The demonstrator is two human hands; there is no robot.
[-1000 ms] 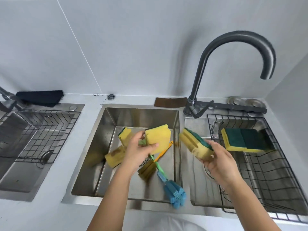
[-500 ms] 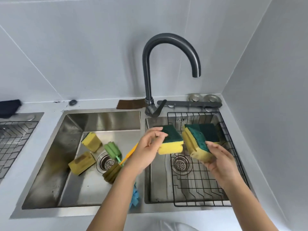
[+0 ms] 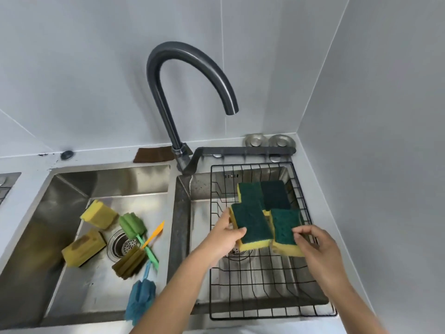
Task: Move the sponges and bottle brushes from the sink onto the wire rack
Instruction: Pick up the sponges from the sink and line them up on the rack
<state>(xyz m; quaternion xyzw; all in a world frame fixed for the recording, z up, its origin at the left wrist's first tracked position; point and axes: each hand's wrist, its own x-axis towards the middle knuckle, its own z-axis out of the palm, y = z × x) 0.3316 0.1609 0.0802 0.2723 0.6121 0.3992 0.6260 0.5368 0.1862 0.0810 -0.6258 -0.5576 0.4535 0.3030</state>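
4 sponges (image 3: pixel 262 203) on rack (image 3: pixel 265 285); 2 sponges (image 3: pixel 91 227), 3 brushes (image 3: pixel 134 239) in sink (image 3: pixel 72 189).

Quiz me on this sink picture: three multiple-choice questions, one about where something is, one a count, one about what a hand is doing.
1. Where is the wire rack?
A. in the left basin
B. over the right basin
C. on the wall

2. How many sponges lie in the left basin, brushes aside?
A. two
B. five
C. none

3. What is the left hand doing?
A. turning the tap
B. resting flat and free
C. holding a sponge

Answers:
1 B: the black rack sits across the right basin, below the tap.
2 A: one yellow sponge and one stained sponge lie by the drain.
3 C: thumb on top and fingers beneath grip a green-topped sponge over the rack; the right hand grips another.
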